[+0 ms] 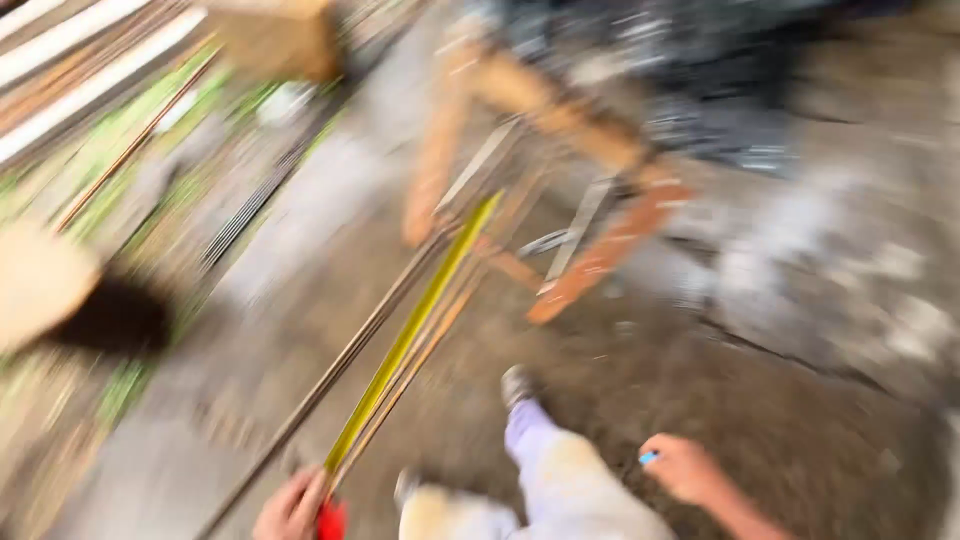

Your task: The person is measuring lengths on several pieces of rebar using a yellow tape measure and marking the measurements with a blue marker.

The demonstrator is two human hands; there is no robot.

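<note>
Blurry frame: left hand (292, 508) is curled around a red tape measure (332, 522), its yellow tape (415, 330) stretched out along thin rods (330, 375) over the concrete floor (800, 430) toward a wooden sawhorse (560, 120). Right hand (683, 467) hangs loosely curled with a small blue object (649, 458) at the fingers; grip unclear.

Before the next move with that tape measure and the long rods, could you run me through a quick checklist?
1. Left hand on the red tape case: ok.
2. Yellow tape extended along the rods: ok.
3. Far tape end hooked: cannot tell, blurred.
4. Right hand free of the rods: ok; it holds a small blue item.
5. Wooden sawhorse steady: cannot tell.
6. Foot clear of the rods: ok.
</note>
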